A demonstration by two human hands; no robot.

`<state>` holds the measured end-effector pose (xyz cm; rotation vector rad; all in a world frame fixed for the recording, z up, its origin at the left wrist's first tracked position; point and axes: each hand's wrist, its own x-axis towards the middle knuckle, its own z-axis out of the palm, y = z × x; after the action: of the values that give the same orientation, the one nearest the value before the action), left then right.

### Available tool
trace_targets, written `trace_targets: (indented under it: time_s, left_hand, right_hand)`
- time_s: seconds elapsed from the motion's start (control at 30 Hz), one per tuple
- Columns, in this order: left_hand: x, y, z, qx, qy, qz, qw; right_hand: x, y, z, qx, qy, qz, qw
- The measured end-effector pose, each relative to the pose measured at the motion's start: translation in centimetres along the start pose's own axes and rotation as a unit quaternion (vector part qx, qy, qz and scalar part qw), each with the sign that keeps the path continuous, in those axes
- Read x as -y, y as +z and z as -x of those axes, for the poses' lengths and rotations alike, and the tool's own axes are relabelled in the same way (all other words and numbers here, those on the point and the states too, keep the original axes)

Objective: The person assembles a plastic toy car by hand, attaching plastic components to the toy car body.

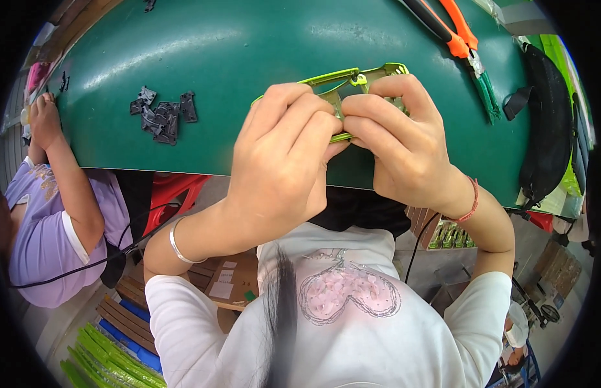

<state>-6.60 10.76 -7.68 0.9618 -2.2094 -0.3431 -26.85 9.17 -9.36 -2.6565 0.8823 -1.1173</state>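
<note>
A lime-green plastic frame-like part point(333, 76) is held up over the table's near edge, between my two hands. My left hand point(278, 152) is closed on its left side, the fingers curled along it. On the other side my right hand point(404, 139) pinches the part near its middle, with thumb and fingertips close together. The part's long bar and its right end show beyond my fingers. A small round fitting sits where these meet. Much of the part's middle is hidden by my hands, and I cannot tell whether a smaller piece is between my right fingertips.
Several small black plastic pieces point(161, 119) lie in a pile on the green table point(203, 58). Cutters with orange and black handles point(465, 48) rest at the far right, beside a long black pouch point(549, 123). At the left sits a person in a purple shirt point(61, 239).
</note>
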Motion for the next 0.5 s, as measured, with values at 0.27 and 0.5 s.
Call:
trace_targets:
  time_s: [0.27,0.5]
  left_hand:
    - [0.0,-0.4,0.7,-0.014,0.018,-0.077,0.997]
    - [-0.2,-0.1,-0.5,-0.021,0.037,-0.009,0.999]
  right_hand:
    - [1.2,0.0,0.0,0.02,0.006,0.124,0.992]
    - [0.2,-0.8,-0.2,0.041,-0.008,0.006,0.999]
